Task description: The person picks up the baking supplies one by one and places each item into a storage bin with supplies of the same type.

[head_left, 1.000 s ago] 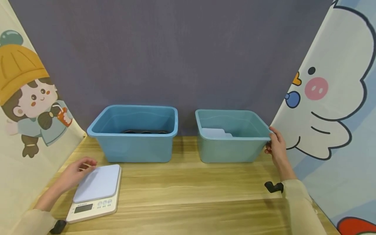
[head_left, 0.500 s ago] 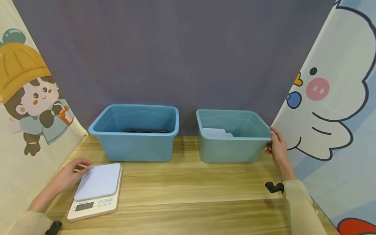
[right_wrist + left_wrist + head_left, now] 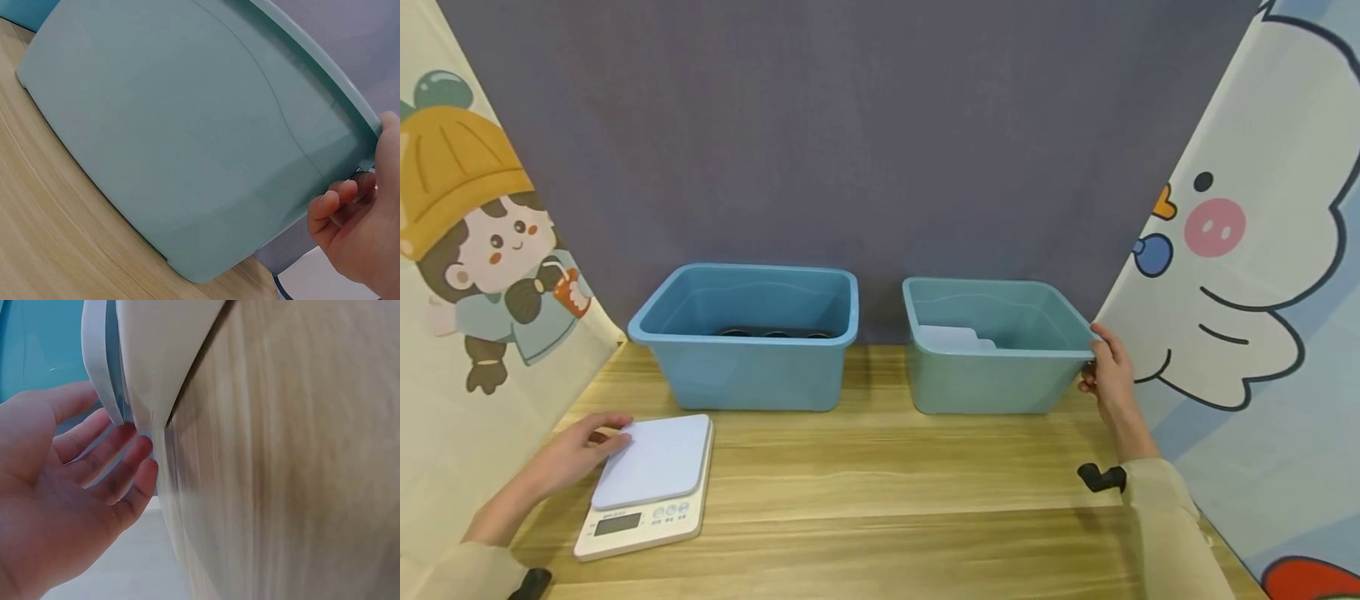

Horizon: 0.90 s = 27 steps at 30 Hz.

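Observation:
A white kitchen scale (image 3: 651, 483) with a flat weighing plate lies on the table at the left. My left hand (image 3: 572, 457) is at the scale's far left corner, its thumb over the plate's edge. In the left wrist view, the fingers (image 3: 103, 456) are loosely bent beside the scale's edge, not closed around it. My right hand (image 3: 1111, 373) grips the right rim of a pale green plastic bin (image 3: 988, 387), thumb on top and fingers curled beneath, as the right wrist view also shows. White pieces (image 3: 951, 337) lie inside this bin, partly hidden by its front wall.
A blue bin (image 3: 748, 375) stands to the left of the green one, with dark round-topped things (image 3: 775, 335) low inside it. Behind both bins hangs a grey curtain (image 3: 880, 150). Printed cloth walls (image 3: 1247, 275) border the wooden table (image 3: 880, 517) at the sides.
My left hand has shifted left, from over the plate's corner to the scale's edge. The right hand keeps its grip on the green bin's rim. The head view has shifted slightly.

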Motion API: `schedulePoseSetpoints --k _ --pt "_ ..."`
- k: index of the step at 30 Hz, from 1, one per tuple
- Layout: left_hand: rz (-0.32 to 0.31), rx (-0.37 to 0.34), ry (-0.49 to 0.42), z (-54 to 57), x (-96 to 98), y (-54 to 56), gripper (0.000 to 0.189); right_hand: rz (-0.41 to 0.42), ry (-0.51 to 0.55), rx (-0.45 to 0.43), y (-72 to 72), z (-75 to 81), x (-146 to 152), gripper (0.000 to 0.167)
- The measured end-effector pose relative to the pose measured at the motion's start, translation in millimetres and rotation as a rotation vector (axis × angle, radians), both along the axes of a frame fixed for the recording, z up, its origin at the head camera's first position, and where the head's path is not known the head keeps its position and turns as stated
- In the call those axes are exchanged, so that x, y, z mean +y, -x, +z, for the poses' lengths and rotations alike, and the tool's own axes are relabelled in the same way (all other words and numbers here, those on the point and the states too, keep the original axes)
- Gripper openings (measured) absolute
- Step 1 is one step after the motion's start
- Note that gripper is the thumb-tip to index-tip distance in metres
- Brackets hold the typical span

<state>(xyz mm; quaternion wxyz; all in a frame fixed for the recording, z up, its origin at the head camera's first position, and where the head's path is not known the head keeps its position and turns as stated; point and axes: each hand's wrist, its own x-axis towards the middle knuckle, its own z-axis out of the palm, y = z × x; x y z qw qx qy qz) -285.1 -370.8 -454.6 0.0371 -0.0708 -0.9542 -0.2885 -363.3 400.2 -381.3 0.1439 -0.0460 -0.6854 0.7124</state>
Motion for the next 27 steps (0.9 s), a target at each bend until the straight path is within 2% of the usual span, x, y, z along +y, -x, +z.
schedulePoseSetpoints --k 7,15,20,27 --pt "0.009 -0.095 0.036 4.6 2.2 1.0 0.063 0.001 -0.004 0.000 0.8 -1.4 1.6 0.049" --pt "-0.031 -0.148 0.029 1.3 6.4 6.0 0.074 -0.024 0.013 0.001 8.5 -9.3 12.3 0.048" --pt "-0.033 -0.194 0.004 1.5 4.6 7.4 0.075 -0.009 0.012 0.000 9.8 -8.7 10.8 0.047" --pt "-0.019 -0.205 -0.021 2.7 5.2 4.2 0.074 0.009 0.009 -0.002 2.7 -1.0 1.9 0.049"
